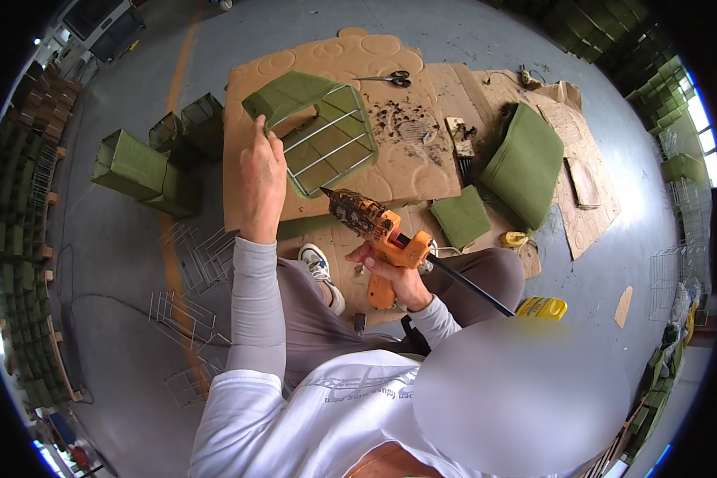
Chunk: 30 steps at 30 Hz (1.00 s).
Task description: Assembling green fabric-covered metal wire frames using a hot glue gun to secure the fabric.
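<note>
In my right hand [402, 283] is an orange hot glue gun [405, 248], its front crusted with dark residue. A dark glue stick [474, 287] sticks out of its back end. The nozzle points up and left, close to the lower edge of a green fabric-covered wire-frame box [334, 142]. Several metal rods cross the open side of that box, which faces me. My left hand [263, 175] pinches the edge of the raised green fabric flap [288, 97] at the box's left side. The box rests on a cardboard-covered work surface [251, 195].
Scissors [394, 79] and dark scraps [406, 123] lie beyond the box. To the right are stacked green fabric pieces [526, 159] and a yellow container [543, 307]. Finished-looking green boxes [127, 167] and wire frames [183, 315] stand on the floor at left.
</note>
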Available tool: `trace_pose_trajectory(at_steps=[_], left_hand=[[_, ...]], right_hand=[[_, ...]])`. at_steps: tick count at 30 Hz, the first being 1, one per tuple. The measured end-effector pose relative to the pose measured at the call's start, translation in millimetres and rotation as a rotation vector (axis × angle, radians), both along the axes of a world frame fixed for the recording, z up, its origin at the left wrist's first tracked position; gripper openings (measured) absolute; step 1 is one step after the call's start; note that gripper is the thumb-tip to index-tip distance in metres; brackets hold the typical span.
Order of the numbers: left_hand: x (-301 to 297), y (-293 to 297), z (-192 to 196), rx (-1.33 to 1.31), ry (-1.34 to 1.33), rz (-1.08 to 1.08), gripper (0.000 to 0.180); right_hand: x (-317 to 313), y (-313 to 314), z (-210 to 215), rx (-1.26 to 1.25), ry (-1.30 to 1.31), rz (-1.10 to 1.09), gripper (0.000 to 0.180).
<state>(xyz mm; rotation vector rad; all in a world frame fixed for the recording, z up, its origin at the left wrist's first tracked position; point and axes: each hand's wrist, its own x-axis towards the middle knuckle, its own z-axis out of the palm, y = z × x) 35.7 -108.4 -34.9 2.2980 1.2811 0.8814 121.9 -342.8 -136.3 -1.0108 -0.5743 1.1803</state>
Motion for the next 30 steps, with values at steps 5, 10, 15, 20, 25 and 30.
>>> trace_pose_trajectory(at_steps=[5,10,15,20,25,30], left_hand=[[-3.0,1.4,-0.7,0.075,0.004,0.007,0.037],[-3.8,1.4,-7.0,0.1,0.0,-0.009,0.036],[-1.7,-2.1,-0.3,0.045,0.0,-0.018,0.036],[-2.3,-2.8,-3.5,0.077,-0.004,-0.023,0.036],[-3.9,-3.8,0.5,0.011,0.006,-0.019,0.036],[-2.2,-7.2,-0.5,-0.006,0.016,-0.024,0.037]], right_hand=[[-1.2,0.0,-13.0,-0.058,-0.068,0.046,0.018],[-10.7,2.3,-19.6,-0.041,-0.041,0.099,0.016],[-10.4,6.8,-19.2,0.006,-0.055,0.09,0.016],[-13.9,8.0,-24.1,0.025,-0.017,0.024,0.012],[-13.0,8.1,-22.7,0.0,-0.041,0.065,0.016],[-11.9,6.4,-19.8,-0.021,-0.083,0.071,0.017]])
